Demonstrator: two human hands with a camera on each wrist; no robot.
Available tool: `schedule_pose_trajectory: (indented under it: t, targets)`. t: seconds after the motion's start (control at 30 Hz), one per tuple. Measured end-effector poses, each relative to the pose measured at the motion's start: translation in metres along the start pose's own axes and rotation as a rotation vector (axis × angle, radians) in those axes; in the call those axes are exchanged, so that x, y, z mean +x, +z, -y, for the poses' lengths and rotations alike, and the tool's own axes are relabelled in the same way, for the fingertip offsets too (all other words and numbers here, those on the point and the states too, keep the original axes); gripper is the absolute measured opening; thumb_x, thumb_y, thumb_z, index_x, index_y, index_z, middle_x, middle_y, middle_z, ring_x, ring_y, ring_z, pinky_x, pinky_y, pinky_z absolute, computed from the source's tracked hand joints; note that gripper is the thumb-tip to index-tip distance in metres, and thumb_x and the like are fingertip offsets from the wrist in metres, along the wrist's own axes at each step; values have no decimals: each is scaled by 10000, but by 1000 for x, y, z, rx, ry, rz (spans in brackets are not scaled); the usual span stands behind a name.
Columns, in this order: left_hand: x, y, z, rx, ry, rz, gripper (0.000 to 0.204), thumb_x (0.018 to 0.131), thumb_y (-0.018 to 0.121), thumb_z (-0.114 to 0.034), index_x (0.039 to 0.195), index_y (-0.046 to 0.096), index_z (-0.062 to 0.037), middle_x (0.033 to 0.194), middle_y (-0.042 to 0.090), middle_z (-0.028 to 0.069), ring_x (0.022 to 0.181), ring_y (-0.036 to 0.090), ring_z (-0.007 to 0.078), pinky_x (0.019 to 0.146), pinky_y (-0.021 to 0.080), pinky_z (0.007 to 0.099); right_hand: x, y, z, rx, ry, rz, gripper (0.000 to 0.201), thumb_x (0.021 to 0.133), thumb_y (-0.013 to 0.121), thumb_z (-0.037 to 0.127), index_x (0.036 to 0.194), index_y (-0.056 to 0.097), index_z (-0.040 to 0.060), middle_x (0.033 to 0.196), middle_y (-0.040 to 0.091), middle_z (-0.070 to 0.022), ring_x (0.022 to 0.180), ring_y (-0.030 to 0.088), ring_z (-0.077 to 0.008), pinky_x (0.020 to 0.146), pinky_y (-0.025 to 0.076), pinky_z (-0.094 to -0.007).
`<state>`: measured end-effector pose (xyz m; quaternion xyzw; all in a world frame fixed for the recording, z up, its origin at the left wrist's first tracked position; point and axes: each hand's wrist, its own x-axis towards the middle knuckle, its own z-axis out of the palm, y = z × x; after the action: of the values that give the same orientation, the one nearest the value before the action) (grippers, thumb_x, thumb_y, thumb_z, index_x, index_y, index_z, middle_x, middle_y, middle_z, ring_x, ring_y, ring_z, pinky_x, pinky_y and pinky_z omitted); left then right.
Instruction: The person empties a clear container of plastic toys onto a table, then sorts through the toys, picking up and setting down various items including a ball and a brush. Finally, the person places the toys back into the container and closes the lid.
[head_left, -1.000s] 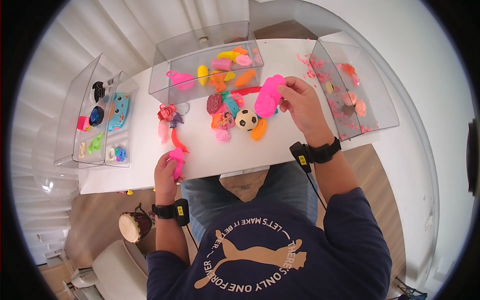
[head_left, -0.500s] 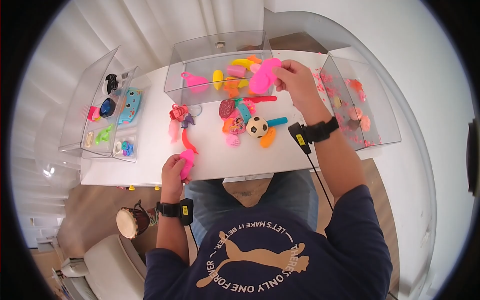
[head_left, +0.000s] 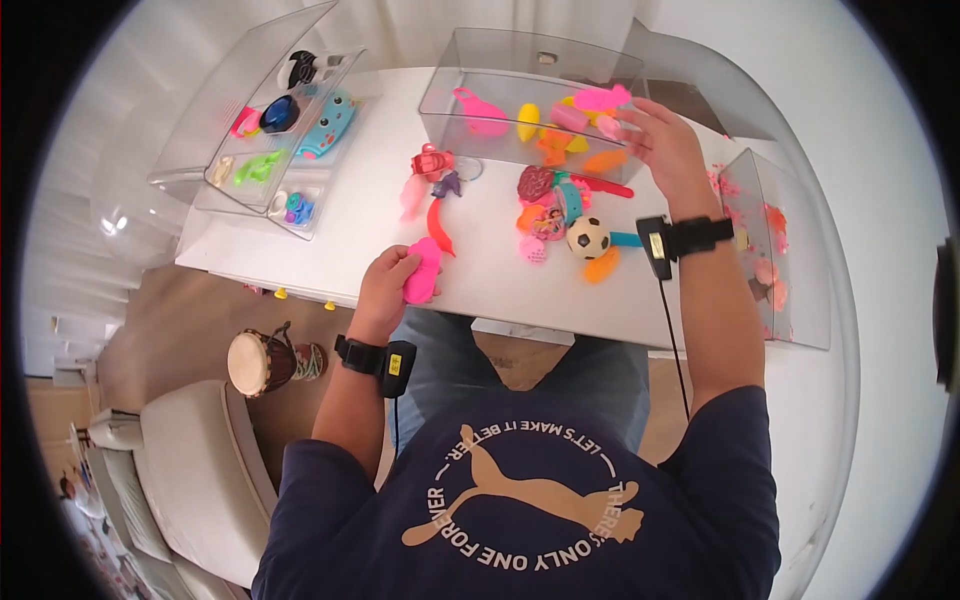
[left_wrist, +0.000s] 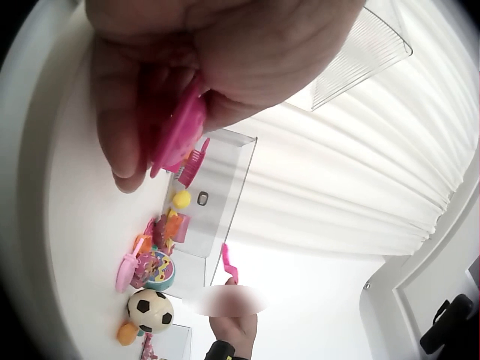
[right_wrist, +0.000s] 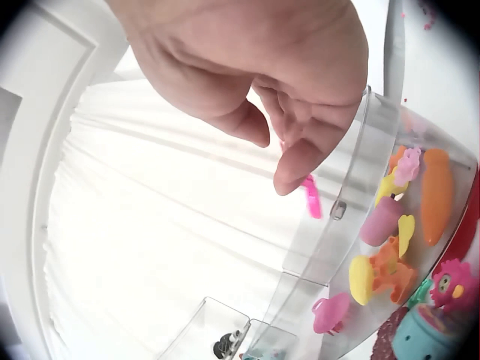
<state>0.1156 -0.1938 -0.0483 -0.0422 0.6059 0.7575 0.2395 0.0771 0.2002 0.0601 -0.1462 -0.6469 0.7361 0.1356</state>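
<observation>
My left hand holds a flat pink plastic mould between thumb and fingers over the table's near edge. In the left wrist view the mould shows side-on, its rim facing down. My right hand is over the right end of the middle clear bin, fingers extended and thumb apart from them. A second pink mould is just off its fingertips, over the bin. In the right wrist view this mould appears beyond the index fingertip, partly hidden by it.
Inside the middle bin lie a pink brush, a yellow toy and other pieces. In front sit a toy football, a red curved piece and several small toys. Clear bins stand left and right.
The right hand has carried its pink mould to the middle bin, and its fingers have loosened from it. The left hand still holds its mould. The head view has shifted, moving the table contents rightward.
</observation>
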Motion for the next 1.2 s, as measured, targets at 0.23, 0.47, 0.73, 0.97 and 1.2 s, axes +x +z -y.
schedule_pose_trajectory:
  t: [0.23,0.47,0.73,0.97,1.2]
  targets:
    - [9,-8,8,-141,31,15,159,965,592,-129,1046,592,8,914,663,71,754,637,134,667,532,265,-62,-48,-24,34,-48,-46,259,951,582,111,1179,618,-7,962,679,-86,769,630,-137,657,493,-261]
    - [10,15,-26,-29,15,12,184,957,600,-133,1066,611,14,873,665,56,679,605,103,570,465,232,-142,-112,-93,207,48,-272,170,957,577,86,1094,637,5,870,647,-52,687,597,-121,591,467,-241]
    - [98,83,-119,137,217,177,215,935,619,-163,1081,609,-6,763,628,36,540,534,90,453,367,224,-156,-111,-121,191,22,-285,146,943,591,53,1069,637,-4,864,646,-54,691,595,-110,605,481,-235]
    - [135,113,-161,316,355,-41,347,901,621,-148,1204,576,15,962,701,101,627,624,145,557,488,259,-161,-114,-122,192,-8,-217,151,961,567,54,1090,619,-6,874,643,-59,721,595,-120,630,481,-243]
    - [142,31,-145,755,577,-362,277,846,658,-141,1060,670,33,847,706,123,682,675,186,607,533,295,-162,-115,-126,169,-18,-192,153,968,558,58,1093,617,-6,888,641,-55,735,590,-117,640,482,-246]
